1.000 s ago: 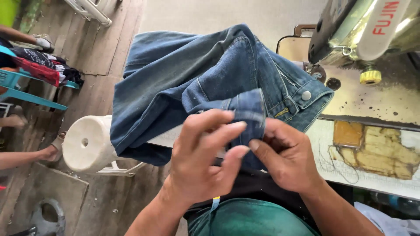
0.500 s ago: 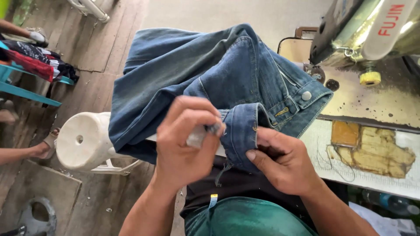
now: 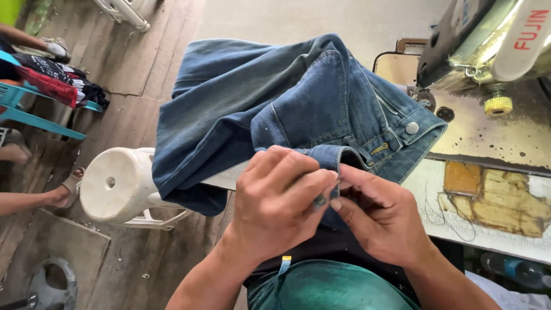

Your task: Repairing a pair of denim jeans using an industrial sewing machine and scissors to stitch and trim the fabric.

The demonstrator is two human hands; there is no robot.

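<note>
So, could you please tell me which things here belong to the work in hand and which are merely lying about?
In hand:
- blue jeans, waistband edge pinched
- left hand, a small tool at its fingers
- right hand

Lying about:
- sewing machine
- white plastic stool
- worn table
- clothes on a blue chair

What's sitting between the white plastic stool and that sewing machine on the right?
In the head view, the blue jeans lie draped between the white stool and the sewing machine. Both hands, left and right, pinch the waistband edge.
</note>
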